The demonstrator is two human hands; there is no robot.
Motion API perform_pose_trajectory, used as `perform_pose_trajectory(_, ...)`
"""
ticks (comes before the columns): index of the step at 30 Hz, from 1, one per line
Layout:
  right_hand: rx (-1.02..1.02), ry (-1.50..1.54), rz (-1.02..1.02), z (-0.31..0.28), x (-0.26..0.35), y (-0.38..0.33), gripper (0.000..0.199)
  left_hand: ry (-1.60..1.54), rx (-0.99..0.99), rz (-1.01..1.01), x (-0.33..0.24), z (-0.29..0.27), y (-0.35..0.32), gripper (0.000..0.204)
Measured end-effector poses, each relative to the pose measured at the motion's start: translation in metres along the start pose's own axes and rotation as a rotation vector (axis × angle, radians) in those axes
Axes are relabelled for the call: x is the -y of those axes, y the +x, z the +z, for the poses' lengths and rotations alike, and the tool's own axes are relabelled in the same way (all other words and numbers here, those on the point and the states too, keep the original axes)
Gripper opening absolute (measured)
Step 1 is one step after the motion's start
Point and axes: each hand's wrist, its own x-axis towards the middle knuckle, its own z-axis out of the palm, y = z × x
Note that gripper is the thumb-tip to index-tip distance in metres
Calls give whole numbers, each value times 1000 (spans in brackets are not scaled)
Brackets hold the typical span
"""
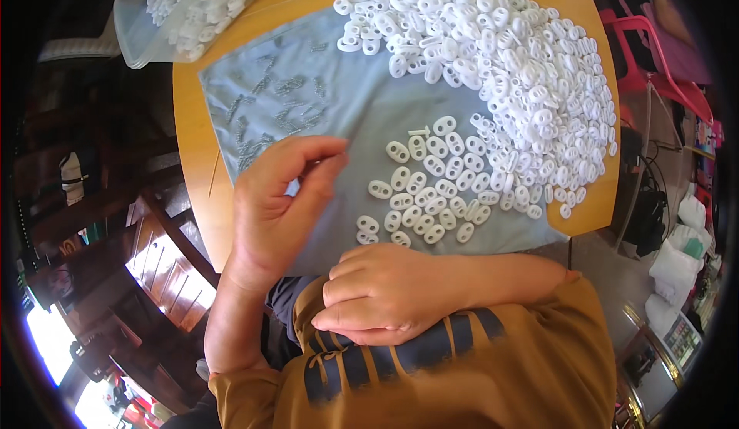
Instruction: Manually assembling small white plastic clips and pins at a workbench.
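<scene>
My left hand (269, 198) is raised over the left part of a grey cloth (366, 113), thumb and forefinger pinched together. Whatever may sit between those fingertips is too small to make out. Curled fingers close my right hand (377, 290), held against my body at the near edge; its inside is hidden. Small grey metal springs (289, 86) lie scattered on the cloth beyond my left hand. Several white oval two-hole plastic pieces (446, 189) are spread between my hands and a big heap of similar white plastic pieces (493, 51) at the far right.
The cloth covers part of a yellow-brown wooden table (192, 121). At the far left corner stands a translucent plastic tub (138, 40) containing more white parts. A red chair (689, 98) is to the right of the table, and dark wooden furniture (115, 175) to the left.
</scene>
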Motion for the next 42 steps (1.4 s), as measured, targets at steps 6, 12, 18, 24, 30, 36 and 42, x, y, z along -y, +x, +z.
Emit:
perform_pose_trajectory(6,14,35,18,-2,-1,-5,16,265,124,312,-11,27,24,15)
perform_pose_trajectory(12,28,48,24,-1,-2,-9,13,663,203,485,-12,29,27,25)
perform_pose_trajectory(18,81,119,23,4,-2,-10,12,597,285,568,-26,38,29,40)
perform_pose_trajectory(24,96,158,3,8,-2,-12,11,607,488,665,-26,60,32,44)
perform_pose_trajectory(30,39,158,10,10,-3,-15,12,625,451,684,-24,48,33,41)
perform_pose_trajectory(36,46,160,18,8,1,-13,15,566,480,773,-36,80,40,41)
perform_pose_trajectory(42,18,166,30,8,-1,-16,15,633,458,783,-26,65,40,31)
